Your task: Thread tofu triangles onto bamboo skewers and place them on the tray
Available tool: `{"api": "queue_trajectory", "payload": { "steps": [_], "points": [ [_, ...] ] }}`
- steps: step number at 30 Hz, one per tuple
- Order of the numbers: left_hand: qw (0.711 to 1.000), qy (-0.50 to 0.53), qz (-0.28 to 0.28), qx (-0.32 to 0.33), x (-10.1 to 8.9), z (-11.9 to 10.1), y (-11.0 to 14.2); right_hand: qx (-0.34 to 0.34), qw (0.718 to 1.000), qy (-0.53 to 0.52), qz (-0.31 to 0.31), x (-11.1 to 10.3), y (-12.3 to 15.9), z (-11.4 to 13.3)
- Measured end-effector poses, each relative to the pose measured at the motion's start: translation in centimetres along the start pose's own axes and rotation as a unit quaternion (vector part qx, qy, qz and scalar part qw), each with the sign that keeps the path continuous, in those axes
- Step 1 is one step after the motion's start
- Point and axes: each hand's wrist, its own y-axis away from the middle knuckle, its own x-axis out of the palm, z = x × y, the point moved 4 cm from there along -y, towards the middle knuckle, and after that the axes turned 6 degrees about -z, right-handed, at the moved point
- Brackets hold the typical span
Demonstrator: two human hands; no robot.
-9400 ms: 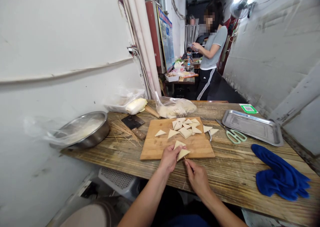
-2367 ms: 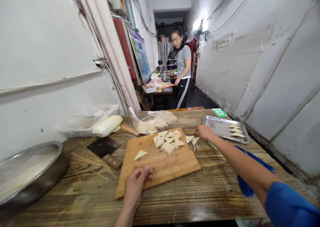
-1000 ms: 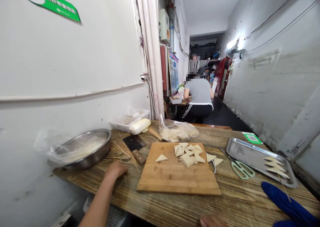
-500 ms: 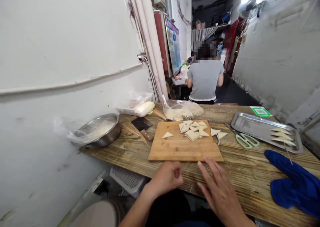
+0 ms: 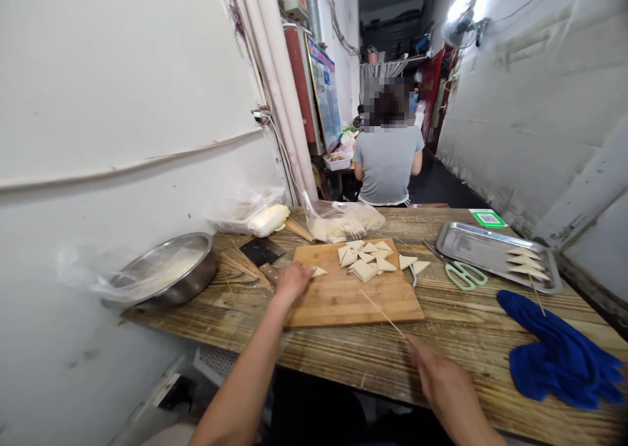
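My left hand point(image 5: 293, 281) reaches over the left side of the wooden cutting board point(image 5: 338, 305). Its fingers are closed at the left end of a single pale tofu-like triangle point(image 5: 320, 271), partly covering it. Held in my right hand point(image 5: 441, 374), in front of the board's right corner, is a thin wooden skewer point(image 5: 380, 310) whose bare tip points up and left over the board. A pile of similar triangles point(image 5: 366, 271) lies on the board's back right, and a couple more triangles point(image 5: 420, 267) rest just off its right edge.
To the right are green-handled scissors point(image 5: 466, 276), a metal tray point(image 5: 471, 240) with skewered triangles point(image 5: 524, 263), and a blue cloth point(image 5: 549, 348). On the left stand loose skewers point(image 5: 240, 259), a cleaver point(image 5: 261, 251) and a metal bowl point(image 5: 201, 276). A person point(image 5: 389, 165) sits beyond the table.
My left hand has moved forward and left from the table's front edge to the lone triangle. My right hand, open before, is now closed on a skewer. The view has turned slightly right.
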Motion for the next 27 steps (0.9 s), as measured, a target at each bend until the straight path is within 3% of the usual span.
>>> {"api": "queue_trajectory", "payload": {
  "steps": [4,8,11,13,16,18,20,22,27],
  "points": [
    [1.0,-0.019,0.018,-0.009,2.7,0.0,-1.2,0.01,0.999,-0.029,-0.032,-0.4,-0.7,1.1],
    [0.995,0.103,-0.009,0.015,3.7,-1.2,-0.1,0.012,0.996,-0.065,-0.061,-0.9,-1.0,1.9],
    [0.967,0.252,-0.018,0.017,3.8,-2.2,1.2,0.006,0.993,-0.089,-0.082,-1.3,-1.1,2.2],
    [0.911,0.41,0.016,-0.036,3.8,-2.7,2.5,0.01,0.989,-0.109,-0.103,-1.7,-1.1,2.3],
    [0.746,0.635,0.124,-0.158,4.4,-3.7,4.7,0.019,0.983,-0.14,-0.115,-2.1,-0.9,2.7],
    [0.635,0.716,0.181,-0.226,4.9,-4.5,6.0,0.021,0.982,-0.159,-0.096,-1.8,-0.6,3.2],
    [0.565,0.747,0.2,-0.289,5.4,-5.0,6.9,0.016,0.982,-0.17,-0.074,-1.1,-0.3,3.8],
    [0.536,0.747,0.201,-0.337,6.0,-5.2,7.2,0.017,0.984,-0.166,-0.067,-0.3,0.0,4.2],
    [0.56,0.713,0.199,-0.372,6.7,-5.5,7.0,0.034,0.988,-0.143,-0.051,1.2,-0.1,4.1]
  ]
}}
